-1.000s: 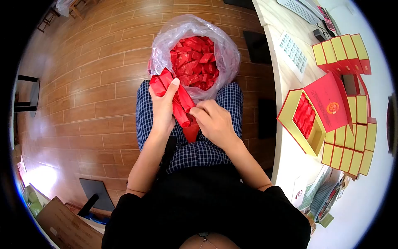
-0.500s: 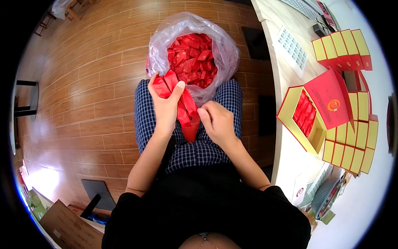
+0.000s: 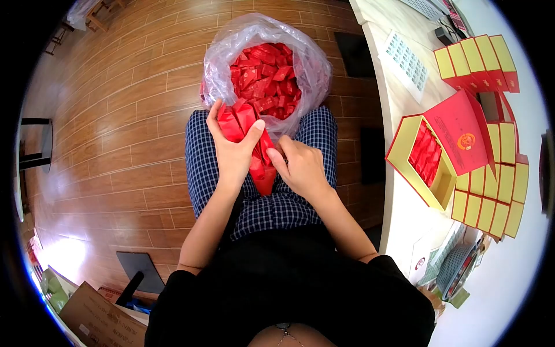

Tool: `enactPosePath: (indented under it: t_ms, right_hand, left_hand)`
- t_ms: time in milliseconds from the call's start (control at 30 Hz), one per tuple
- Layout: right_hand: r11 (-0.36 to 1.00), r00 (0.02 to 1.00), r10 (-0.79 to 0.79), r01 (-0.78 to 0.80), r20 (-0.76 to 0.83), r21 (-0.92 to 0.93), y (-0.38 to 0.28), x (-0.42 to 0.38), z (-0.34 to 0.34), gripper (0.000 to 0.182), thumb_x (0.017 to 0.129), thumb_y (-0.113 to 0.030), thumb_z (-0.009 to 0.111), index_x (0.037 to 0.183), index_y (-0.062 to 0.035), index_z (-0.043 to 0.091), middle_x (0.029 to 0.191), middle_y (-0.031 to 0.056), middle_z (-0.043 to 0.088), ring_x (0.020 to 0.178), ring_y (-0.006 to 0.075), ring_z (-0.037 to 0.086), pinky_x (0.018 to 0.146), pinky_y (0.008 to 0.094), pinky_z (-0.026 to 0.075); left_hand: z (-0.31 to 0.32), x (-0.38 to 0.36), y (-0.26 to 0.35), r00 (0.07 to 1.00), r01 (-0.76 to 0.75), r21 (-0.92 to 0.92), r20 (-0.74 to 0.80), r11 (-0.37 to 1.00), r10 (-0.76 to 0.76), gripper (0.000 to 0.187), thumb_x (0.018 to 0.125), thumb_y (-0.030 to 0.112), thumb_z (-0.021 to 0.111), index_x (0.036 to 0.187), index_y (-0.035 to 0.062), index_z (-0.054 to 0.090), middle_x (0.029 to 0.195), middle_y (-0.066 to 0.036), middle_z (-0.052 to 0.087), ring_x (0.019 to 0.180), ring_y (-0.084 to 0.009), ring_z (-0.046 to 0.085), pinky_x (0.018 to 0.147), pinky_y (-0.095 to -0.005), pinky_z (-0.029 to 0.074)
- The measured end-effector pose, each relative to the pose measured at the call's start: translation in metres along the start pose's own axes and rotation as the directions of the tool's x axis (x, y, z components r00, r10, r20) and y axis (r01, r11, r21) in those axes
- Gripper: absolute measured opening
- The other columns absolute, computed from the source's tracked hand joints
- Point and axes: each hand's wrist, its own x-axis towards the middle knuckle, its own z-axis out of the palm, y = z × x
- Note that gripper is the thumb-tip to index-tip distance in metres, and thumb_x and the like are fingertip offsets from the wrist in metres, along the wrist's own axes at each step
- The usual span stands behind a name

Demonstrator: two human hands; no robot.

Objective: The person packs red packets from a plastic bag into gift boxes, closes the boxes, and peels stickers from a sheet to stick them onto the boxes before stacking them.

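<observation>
Several shiny red packets [image 3: 241, 118] are bunched in my left hand [image 3: 236, 153], thumb across the front and fingers behind. My right hand [image 3: 299, 165] has its thumb and bent fingers at the right edge of the bunch, pinching a packet there. One red packet [image 3: 264, 184] hangs lowest, between my thighs. Just beyond my hands stands a clear plastic bag [image 3: 315, 63], its mouth wide, full of small red packets [image 3: 263, 78].
On the white table [image 3: 399, 191] at right lies a red and yellow gift box [image 3: 399, 141], lid raised, with a row of red packets [image 3: 425, 153] inside. Behind it stand stacked yellow-sided boxes [image 3: 488, 194]. A printed sheet [image 3: 406, 63] lies farther back, and a cardboard box [image 3: 101, 321] is at lower left.
My right hand has moved slightly left and up, its thumb now against the bunch of packets. The left hand keeps its hold on them.
</observation>
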Motion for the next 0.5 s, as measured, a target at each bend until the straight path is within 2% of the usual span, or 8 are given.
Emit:
enactPosePath:
  t_ms: [100,200,267,300,367,400,467,500]
  right_hand:
    - [0.999,0.998,-0.009,0.011,0.059,-0.037,0.003,-0.001,0.001,0.024,0.091,-0.020,0.057,0.073,-0.0044,0.051,0.062,0.0129,0.058,0.055,0.0311,0.059,0.050,0.0419,0.047]
    - [0.999,0.997,-0.011,0.008,0.073,0.048,0.005,-0.004,0.005,0.023,0.091,-0.019,0.055,0.073,-0.0045,0.052,0.062,0.0133,0.059,0.056,0.0316,0.060,0.050,0.0421,0.047]
    - [0.997,0.996,-0.019,0.012,0.086,0.073,0.007,-0.006,0.006,0.023,0.092,-0.017,0.052,0.074,-0.0041,0.051,0.062,0.0140,0.058,0.057,0.0341,0.059,0.051,0.0443,0.046]
    - [0.997,0.996,-0.018,0.012,0.086,0.072,0.008,-0.009,0.006,0.023,0.092,-0.017,0.052,0.074,-0.0041,0.051,0.062,0.0140,0.058,0.057,0.0341,0.059,0.051,0.0443,0.046]
    - [0.973,0.987,0.101,-0.123,0.122,0.194,0.010,-0.015,0.003,0.018,0.094,-0.016,0.048,0.084,-0.0021,0.053,0.068,0.0162,0.060,0.062,0.0346,0.062,0.057,0.0431,0.048]
    - [0.973,0.987,0.102,-0.125,0.125,0.194,0.010,-0.015,0.002,0.018,0.094,-0.016,0.048,0.084,-0.0021,0.053,0.068,0.0162,0.060,0.062,0.0346,0.062,0.057,0.0431,0.048]
    - [0.764,0.923,0.354,-0.380,0.153,0.522,0.009,-0.012,-0.003,0.019,0.097,-0.018,0.046,0.102,-0.0006,0.053,0.088,0.0207,0.064,0.080,0.0334,0.066,0.072,0.0397,0.050]
    - [0.725,0.908,0.367,-0.415,0.201,0.549,0.010,-0.013,-0.003,0.026,0.098,-0.020,0.046,0.115,-0.0012,0.050,0.098,0.0207,0.063,0.089,0.0323,0.065,0.078,0.0383,0.049]
  left_hand:
    - [0.000,0.000,0.000,0.999,-0.003,0.016,0.042,1.000,0.003,0.083,0.075,0.017,0.080,0.139,0.0033,0.030,0.131,-0.014,0.041,0.117,-0.0230,0.047,0.100,-0.0342,0.041]
    - [0.000,0.000,-0.007,0.997,0.004,-0.011,0.082,1.000,-0.003,0.083,0.074,0.017,0.081,0.139,0.0030,0.030,0.128,-0.013,0.043,0.116,-0.0222,0.048,0.100,-0.0340,0.041]
    - [0.000,-0.001,-0.001,0.980,0.149,-0.096,0.146,0.984,-0.134,0.082,0.076,0.016,0.079,0.140,0.0041,0.029,0.126,-0.012,0.046,0.115,-0.0209,0.049,0.100,-0.0339,0.041]
    - [-0.001,0.000,-0.002,0.980,0.149,-0.096,0.146,0.984,-0.134,0.082,0.076,0.016,0.079,0.140,0.0041,0.029,0.126,-0.012,0.046,0.115,-0.0209,0.049,0.100,-0.0339,0.041]
    - [-0.004,0.000,-0.003,0.937,0.300,-0.179,0.241,0.937,-0.254,0.082,0.079,0.016,0.077,0.142,0.0060,0.027,0.126,-0.011,0.048,0.114,-0.0199,0.050,0.100,-0.0338,0.041]
    - [-0.006,-0.001,-0.003,0.936,0.303,-0.179,0.239,0.936,-0.257,0.082,0.079,0.016,0.077,0.142,0.0060,0.027,0.126,-0.011,0.048,0.114,-0.0199,0.050,0.100,-0.0338,0.041]
    - [-0.012,-0.009,-0.003,0.871,0.425,-0.168,0.344,0.889,-0.352,0.080,0.081,0.015,0.074,0.144,0.0077,0.025,0.128,-0.011,0.048,0.115,-0.0200,0.050,0.100,-0.0337,0.041]
    - [-0.016,-0.015,-0.007,0.858,0.415,-0.155,0.394,0.896,-0.329,0.078,0.084,0.015,0.072,0.145,0.0078,0.024,0.129,-0.012,0.048,0.117,-0.0196,0.050,0.099,-0.0336,0.041]
